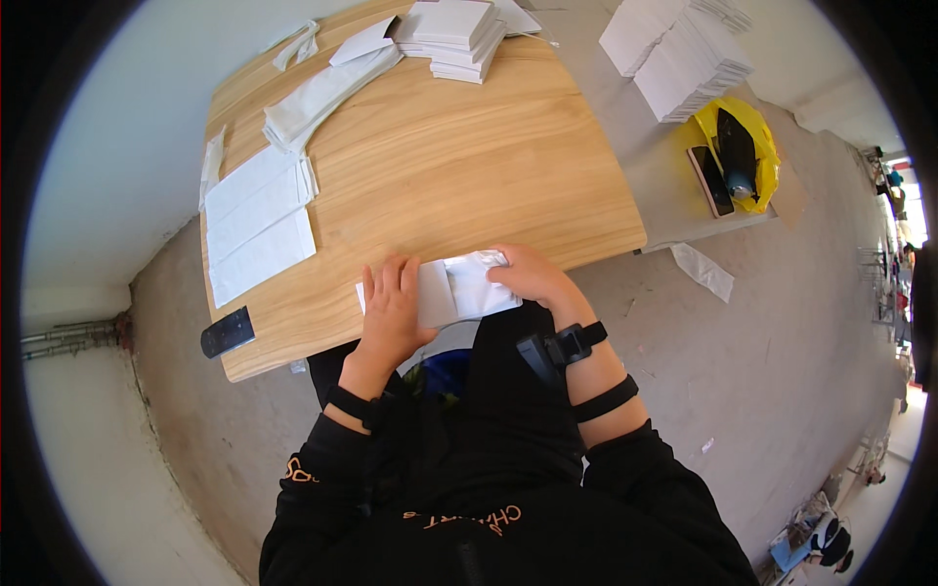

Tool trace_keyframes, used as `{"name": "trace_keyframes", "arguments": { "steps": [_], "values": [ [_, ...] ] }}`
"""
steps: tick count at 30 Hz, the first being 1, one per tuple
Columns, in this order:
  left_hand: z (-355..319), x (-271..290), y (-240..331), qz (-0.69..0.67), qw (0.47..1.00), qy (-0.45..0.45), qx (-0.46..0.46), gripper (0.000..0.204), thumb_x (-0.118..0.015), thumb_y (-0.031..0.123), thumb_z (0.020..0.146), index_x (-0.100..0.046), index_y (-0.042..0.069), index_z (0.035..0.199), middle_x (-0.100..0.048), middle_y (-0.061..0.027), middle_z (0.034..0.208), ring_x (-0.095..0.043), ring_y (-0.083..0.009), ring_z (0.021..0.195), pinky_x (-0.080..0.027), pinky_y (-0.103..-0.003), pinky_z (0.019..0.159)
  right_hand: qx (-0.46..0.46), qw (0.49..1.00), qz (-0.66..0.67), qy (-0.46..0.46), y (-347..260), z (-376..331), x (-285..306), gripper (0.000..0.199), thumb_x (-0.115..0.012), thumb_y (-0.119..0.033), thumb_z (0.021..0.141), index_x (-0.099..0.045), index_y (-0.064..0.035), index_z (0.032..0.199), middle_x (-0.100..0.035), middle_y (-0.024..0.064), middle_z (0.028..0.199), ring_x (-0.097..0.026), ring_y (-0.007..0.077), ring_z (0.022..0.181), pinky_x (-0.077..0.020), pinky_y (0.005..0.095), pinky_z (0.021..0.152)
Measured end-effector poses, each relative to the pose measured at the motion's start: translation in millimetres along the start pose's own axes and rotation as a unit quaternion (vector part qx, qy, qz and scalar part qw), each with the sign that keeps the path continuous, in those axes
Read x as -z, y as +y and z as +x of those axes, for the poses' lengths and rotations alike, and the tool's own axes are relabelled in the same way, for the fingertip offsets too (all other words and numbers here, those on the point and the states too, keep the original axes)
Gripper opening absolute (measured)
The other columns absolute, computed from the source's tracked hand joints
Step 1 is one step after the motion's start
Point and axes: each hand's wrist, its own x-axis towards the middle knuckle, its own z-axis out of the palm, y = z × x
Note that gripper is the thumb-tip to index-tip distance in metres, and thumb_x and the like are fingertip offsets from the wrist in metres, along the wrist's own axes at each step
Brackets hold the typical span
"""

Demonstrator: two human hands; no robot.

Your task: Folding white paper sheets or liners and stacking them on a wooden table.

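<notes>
At the near edge of the wooden table [459, 166], I hold a flat white box [437, 293]. A thin, crumpled white bag [476, 278] covers its right end. My left hand [391, 313] grips the box's left part, fingers over the top and thumb along the near side. On the right, my right hand [528, 273] is closed on the bag's end, thumb on top. The fingers underneath are hidden.
Flat white bags [259, 220] lie at the table's left, near a dark phone-like object [228, 333]. White boxes [459, 34] are stacked at the far edge. More white stacks [684, 59], a phone [710, 181] and a yellow bag [762, 146] holding a dark bottle sit to the right.
</notes>
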Motion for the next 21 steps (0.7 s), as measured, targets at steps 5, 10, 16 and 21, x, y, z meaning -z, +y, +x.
{"name": "trace_keyframes", "arguments": {
  "steps": [5,10,16,21],
  "values": [
    [0,-6,3,-0.002,1.000,0.013,-0.003,0.101,-0.087,0.021,0.048,-0.036,0.001,0.133,-0.041,-0.0193,0.130,-0.037,-0.0378,0.127,-0.020,-0.057,0.111,0.020,0.997,0.070,0.013,0,-1,-13,0.039,-0.063,-0.017,0.073,-0.063,0.0019,0.107,-0.068,0.0189,0.089,-0.064,0.0254,0.081,-0.0484,0.0349,0.073],
    [0,-3,6,-0.004,1.000,0.028,0.002,0.100,-0.087,0.020,0.049,-0.036,0.000,0.133,-0.042,-0.0197,0.128,-0.039,-0.0377,0.124,-0.021,-0.056,0.111,0.060,0.986,0.150,0.026,-2,-11,-23,0.040,-0.070,-0.015,0.076,-0.061,0.0026,0.111,-0.067,0.0113,0.096,-0.061,0.0159,0.086,-0.0477,0.0308,0.077],
    [-1,7,16,-0.016,0.995,0.095,-0.024,0.091,-0.083,0.013,0.053,-0.038,0.000,0.131,-0.042,-0.0189,0.126,-0.041,-0.0368,0.124,-0.020,-0.056,0.111,0.042,0.993,0.078,0.078,-36,-36,-28,0.036,-0.071,-0.012,0.073,-0.063,0.0003,0.106,-0.066,0.0114,0.094,-0.063,0.0208,0.086,-0.0486,0.0318,0.076],
    [-10,13,21,-0.019,0.971,0.234,-0.037,0.094,-0.084,0.012,0.054,-0.035,0.003,0.134,-0.041,-0.0178,0.130,-0.039,-0.0370,0.127,-0.016,-0.059,0.111,0.235,0.940,-0.069,0.236,-71,-83,-46,0.030,-0.068,-0.002,0.071,-0.065,-0.0051,0.100,-0.062,0.0103,0.098,-0.063,0.0280,0.088,-0.0502,0.0338,0.075]
  ]
}}
